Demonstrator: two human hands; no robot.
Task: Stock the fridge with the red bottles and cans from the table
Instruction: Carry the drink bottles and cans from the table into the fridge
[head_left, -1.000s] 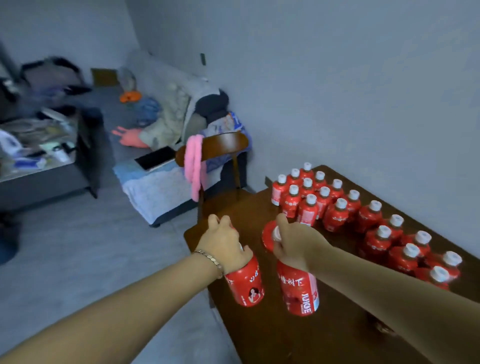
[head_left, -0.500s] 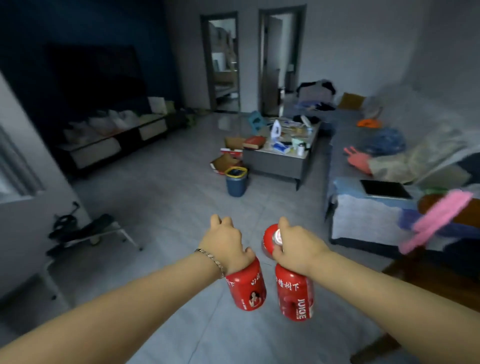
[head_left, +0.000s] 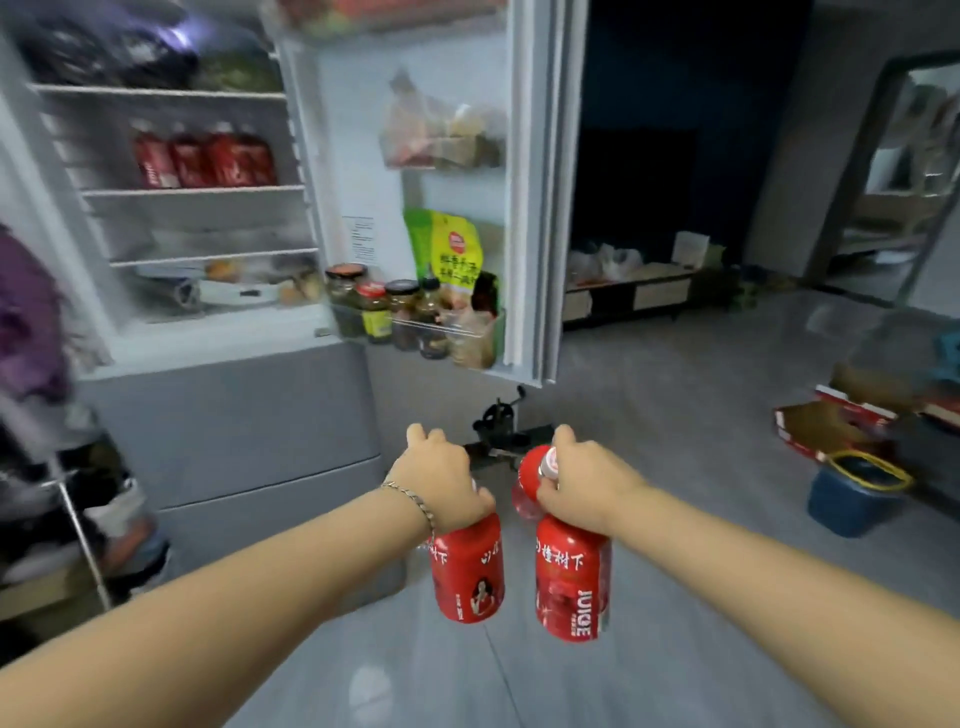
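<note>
My left hand (head_left: 439, 475) grips the top of a red bottle (head_left: 467, 571) that hangs below it. My right hand (head_left: 582, 483) grips two red bottles by their necks: one hangs down (head_left: 571, 587), and the other (head_left: 529, 483) shows beside my fingers, tilted. The fridge (head_left: 171, 208) stands open ahead to the left. Several red bottles (head_left: 202, 158) stand on its second shelf. Both hands are well below and in front of the shelves.
The open fridge door (head_left: 519, 208) carries jars (head_left: 384, 312) and snack bags (head_left: 452, 249) in its racks. Food fills the lower shelf (head_left: 234, 288). A blue bin (head_left: 852, 493) and a cardboard box (head_left: 831, 426) sit on the floor at right. A metal rack (head_left: 78, 519) stands at left.
The view has swung left from the living room to the open fridge. Both hands keep the same grip on their bottles.
</note>
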